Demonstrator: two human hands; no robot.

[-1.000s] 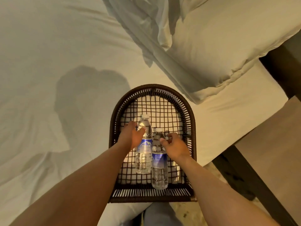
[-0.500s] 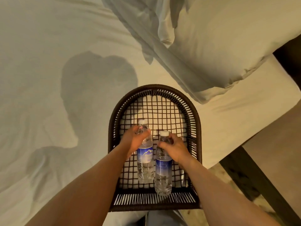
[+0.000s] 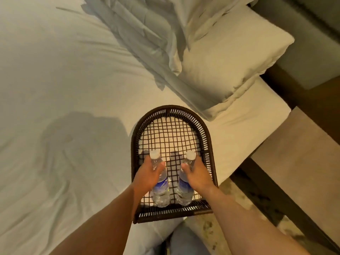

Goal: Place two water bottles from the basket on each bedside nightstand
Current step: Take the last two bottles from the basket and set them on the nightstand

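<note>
Wicker basket (image 3: 208,159) sat at the bed's near edge, and everything here is placed off that. Inside its near end, the left hand (image 3: 147,176) was wrapped around the left bottle (image 3: 160,183), and the right hand (image 3: 197,176) was closed on the right bottle (image 3: 184,186), with a clear gap between them. Far half of the basket was bare mesh. Nightstand (image 3: 301,162) sat off to the basket's right; pillow (image 3: 230,57) lay beyond its far rim.
</note>
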